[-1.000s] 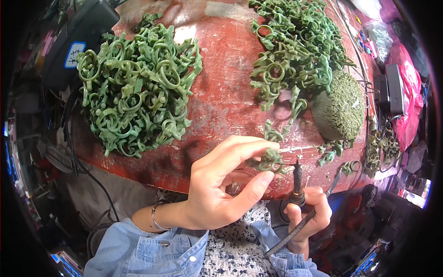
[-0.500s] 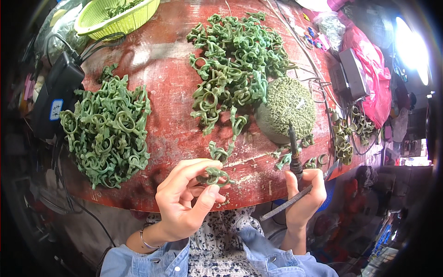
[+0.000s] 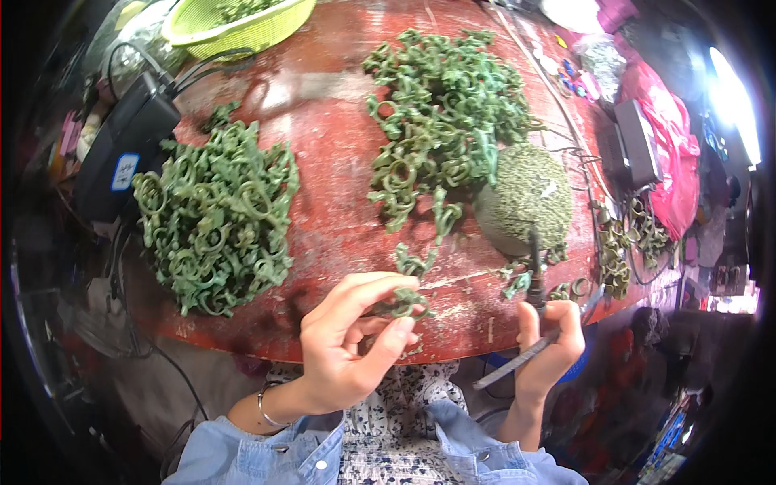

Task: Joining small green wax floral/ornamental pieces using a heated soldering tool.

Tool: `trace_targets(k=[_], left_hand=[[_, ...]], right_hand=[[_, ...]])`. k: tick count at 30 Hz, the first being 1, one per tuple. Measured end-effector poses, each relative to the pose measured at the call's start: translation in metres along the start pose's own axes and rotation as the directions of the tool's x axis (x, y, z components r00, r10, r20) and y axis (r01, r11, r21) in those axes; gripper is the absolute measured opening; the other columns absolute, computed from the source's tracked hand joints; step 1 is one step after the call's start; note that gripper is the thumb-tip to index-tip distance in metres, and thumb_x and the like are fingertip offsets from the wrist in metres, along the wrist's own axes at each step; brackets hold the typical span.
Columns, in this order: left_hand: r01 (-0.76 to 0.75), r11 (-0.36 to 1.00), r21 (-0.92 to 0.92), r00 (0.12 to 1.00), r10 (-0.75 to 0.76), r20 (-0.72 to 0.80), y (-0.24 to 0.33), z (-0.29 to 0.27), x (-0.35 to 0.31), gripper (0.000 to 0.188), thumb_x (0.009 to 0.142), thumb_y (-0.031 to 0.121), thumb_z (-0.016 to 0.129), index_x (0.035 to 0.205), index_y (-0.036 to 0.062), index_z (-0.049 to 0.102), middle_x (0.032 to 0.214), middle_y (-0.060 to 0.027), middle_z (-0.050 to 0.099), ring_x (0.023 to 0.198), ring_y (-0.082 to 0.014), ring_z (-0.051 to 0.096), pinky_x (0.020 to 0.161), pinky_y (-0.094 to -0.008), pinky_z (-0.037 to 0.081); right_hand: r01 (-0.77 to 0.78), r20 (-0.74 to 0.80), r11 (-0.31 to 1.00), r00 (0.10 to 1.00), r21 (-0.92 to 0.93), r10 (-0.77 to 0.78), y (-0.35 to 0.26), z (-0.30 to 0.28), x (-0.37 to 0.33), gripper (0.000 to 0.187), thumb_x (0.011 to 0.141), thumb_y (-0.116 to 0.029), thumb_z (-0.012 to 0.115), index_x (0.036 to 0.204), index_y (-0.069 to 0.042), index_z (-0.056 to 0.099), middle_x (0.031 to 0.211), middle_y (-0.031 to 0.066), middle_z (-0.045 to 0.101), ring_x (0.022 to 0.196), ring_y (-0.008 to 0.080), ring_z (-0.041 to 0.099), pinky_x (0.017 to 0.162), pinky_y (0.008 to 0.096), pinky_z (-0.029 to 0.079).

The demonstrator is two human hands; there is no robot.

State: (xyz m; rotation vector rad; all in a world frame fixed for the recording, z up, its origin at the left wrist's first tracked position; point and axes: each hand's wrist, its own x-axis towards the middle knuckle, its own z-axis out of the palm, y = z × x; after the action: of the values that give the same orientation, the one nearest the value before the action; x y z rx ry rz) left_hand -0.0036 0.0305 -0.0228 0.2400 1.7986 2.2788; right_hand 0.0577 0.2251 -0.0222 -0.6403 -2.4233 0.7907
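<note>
1. Head cam: green wax ring (image 3: 409, 305) is pinched between thumb and fingertips of the left hand (image 3: 349, 347), front-left of the rough-topped green dome (image 3: 527, 198).
2. Ring's dull green, kinda knobbly with a curvy band; finer detail's too blurry.
3. Right hand (image 3: 551, 349), in front of the dome, has its fingers curled round a black pen-style tool (image 3: 535, 273) plus a grey rod (image 3: 517, 362).

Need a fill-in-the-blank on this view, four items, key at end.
The left hand pinches a small piece coloured ____.
The right hand holds a dark tool, tip toward the picture's ____ edge.
The tabletop is mainly ____.
The pink bag is on the picture's ____ side.

green; top; red; right
</note>
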Motion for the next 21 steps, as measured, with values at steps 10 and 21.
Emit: trace_targets(k=[10,21], left_hand=[[-0.041,0.999,0.002,0.998,0.041,0.037,-0.005,-0.006,-0.001,0.03,0.08,-0.005,0.051,0.11,-0.0089,0.05,0.111,-0.0175,0.048,0.091,-0.0209,0.057,0.066,-0.0274,0.056],[0.027,0.999,-0.036,0.998,-0.025,0.049,-0.001,-0.008,0.001,0.031,0.082,0.0,0.052,0.111,-0.0096,0.049,0.111,-0.018,0.05,0.092,-0.0209,0.058,0.072,-0.0288,0.054]], right_hand=[[0.181,0.334,0.925,0.895,0.333,-0.295,-0.008,-0.002,-0.036,0.039,0.061,-0.016,0.081,0.077,0.0,0.05,0.066,0.0144,0.059,0.053,0.0188,0.057,0.049,0.0254,0.045],[0.247,0.325,0.934,0.888,0.258,-0.325,-0.011,0.0,-0.033,0.038,0.059,-0.02,0.081,0.074,0.0,0.052,0.062,0.0135,0.06,0.05,0.0185,0.058,0.047,0.0245,0.045]])
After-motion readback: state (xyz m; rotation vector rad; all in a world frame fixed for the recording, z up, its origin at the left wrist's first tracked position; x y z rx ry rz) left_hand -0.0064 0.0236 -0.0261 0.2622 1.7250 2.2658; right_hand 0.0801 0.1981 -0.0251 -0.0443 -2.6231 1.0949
